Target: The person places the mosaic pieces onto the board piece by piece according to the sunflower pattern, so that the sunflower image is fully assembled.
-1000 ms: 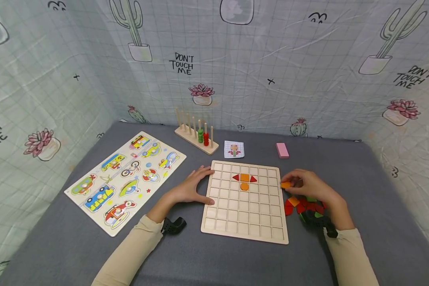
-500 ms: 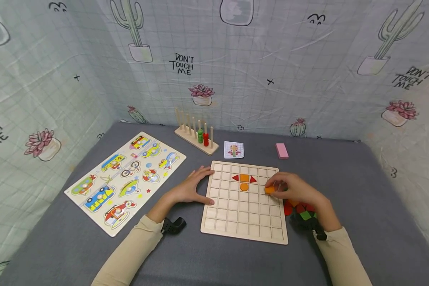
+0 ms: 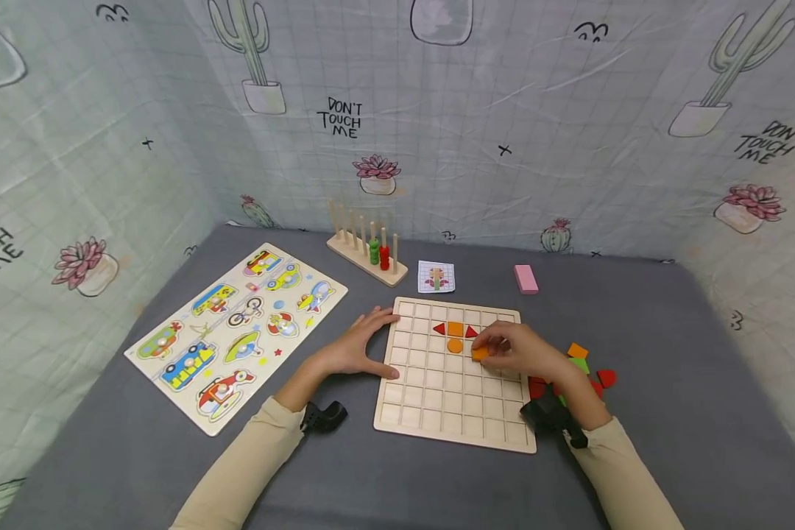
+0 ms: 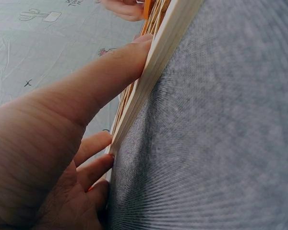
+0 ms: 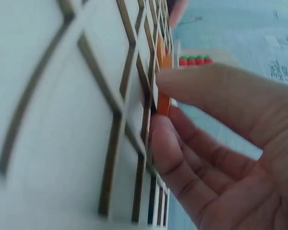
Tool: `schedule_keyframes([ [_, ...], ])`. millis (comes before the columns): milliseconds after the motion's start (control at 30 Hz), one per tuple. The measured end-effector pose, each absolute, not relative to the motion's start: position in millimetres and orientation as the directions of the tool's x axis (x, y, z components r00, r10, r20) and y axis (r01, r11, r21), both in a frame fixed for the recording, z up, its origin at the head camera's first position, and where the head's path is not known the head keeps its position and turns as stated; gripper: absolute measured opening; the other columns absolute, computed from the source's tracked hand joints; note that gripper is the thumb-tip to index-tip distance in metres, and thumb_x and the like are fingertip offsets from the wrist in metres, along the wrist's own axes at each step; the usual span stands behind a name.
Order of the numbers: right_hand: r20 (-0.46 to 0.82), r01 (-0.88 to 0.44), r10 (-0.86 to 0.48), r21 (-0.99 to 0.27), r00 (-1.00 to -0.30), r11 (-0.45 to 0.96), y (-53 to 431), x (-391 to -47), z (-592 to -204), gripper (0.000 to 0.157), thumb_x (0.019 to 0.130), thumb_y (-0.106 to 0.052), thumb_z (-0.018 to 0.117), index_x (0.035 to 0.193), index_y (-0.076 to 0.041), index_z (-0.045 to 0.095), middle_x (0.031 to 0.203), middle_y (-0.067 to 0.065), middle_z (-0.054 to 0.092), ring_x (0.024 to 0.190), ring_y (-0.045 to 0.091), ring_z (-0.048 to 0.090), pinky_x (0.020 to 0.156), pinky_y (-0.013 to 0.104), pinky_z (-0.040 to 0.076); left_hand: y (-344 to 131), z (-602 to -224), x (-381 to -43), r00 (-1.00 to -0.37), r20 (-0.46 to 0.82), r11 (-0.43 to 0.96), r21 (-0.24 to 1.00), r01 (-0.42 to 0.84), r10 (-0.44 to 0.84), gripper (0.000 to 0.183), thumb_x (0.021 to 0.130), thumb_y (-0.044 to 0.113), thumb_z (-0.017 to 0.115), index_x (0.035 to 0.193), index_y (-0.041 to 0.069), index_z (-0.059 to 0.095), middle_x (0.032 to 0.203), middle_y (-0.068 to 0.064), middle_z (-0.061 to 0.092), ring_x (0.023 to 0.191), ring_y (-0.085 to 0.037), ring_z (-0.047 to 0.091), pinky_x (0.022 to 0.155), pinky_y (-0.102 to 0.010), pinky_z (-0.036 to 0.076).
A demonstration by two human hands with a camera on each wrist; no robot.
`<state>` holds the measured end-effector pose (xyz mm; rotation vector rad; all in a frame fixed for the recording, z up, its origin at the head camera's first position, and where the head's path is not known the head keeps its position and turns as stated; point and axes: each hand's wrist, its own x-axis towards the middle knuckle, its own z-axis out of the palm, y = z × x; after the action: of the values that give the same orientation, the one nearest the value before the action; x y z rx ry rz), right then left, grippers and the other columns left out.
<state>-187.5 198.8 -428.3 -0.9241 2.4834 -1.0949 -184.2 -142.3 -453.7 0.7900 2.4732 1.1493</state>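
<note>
A wooden grid board (image 3: 430,401) lies on the grey table. My left hand (image 3: 354,346) is spread at its left edge, thumb and fingertips touching the rim. In the left wrist view, the thumb lies against the board's edge. Over the board's right part, my right hand (image 3: 520,349) pinches an orange tile (image 3: 480,354) between thumb and fingers; the right wrist view shows the orange tile (image 5: 164,104) close to the grid. On the board lie an orange square (image 3: 455,329), an orange round tile (image 3: 454,345) and red triangles (image 3: 440,329) on either side of the square.
Loose red, green and orange tiles (image 3: 606,378) lie right of the board, partly under my right forearm. Behind it are a pattern card (image 3: 436,277), a pink block (image 3: 525,280) and a peg rack (image 3: 367,258) with beads. A vehicle puzzle board (image 3: 235,338) lies left.
My right hand has carried the orange tile leftward from beside the board's right edge to over the grid, near the orange round tile. My left hand stays at the board's left edge.
</note>
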Motion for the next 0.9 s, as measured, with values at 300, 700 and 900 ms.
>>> schedule_keyframes([
  [300,0.036,-0.420,-0.587,-0.732,-0.809,0.535,185.1,-186.2,-430.3,0.013,0.082,0.004,0.073,0.095,0.000,0.072,0.094,0.010,0.062,0.071,0.009,0.052,0.062,0.020,0.048,-142.9,-454.2,-183.5,-0.805,-0.048,0.533,0.772,0.346,0.592,0.094,0.075,0.028,0.085,0.151,0.005,0.033,0.160,-0.016,0.019,0.150,-0.034,0.001,0.121,-0.051,-0.002],
  [700,0.025,-0.410,-0.573,-0.724,-0.819,0.554,181.7,-185.8,-431.0,0.014,0.083,0.003,0.073,0.096,0.000,0.072,0.099,0.011,0.062,0.071,0.012,0.051,0.062,0.021,0.047,-143.0,-452.6,-183.7,-0.803,-0.042,0.533,0.769,0.354,0.594,0.094,0.075,0.028,0.085,0.151,0.004,0.034,0.160,-0.016,0.020,0.150,-0.034,0.002,0.121,-0.052,0.000],
  [900,0.035,-0.426,-0.591,-0.728,-0.806,0.537,186.4,-184.1,-430.5,0.016,0.083,0.000,0.074,0.099,-0.002,0.073,0.104,0.012,0.060,0.074,0.014,0.053,0.064,0.022,0.050,-142.4,-452.7,-183.6,-0.804,-0.044,0.534,0.769,0.351,0.592,0.094,0.075,0.029,0.085,0.150,0.005,0.034,0.160,-0.015,0.021,0.150,-0.034,0.003,0.121,-0.051,0.000],
])
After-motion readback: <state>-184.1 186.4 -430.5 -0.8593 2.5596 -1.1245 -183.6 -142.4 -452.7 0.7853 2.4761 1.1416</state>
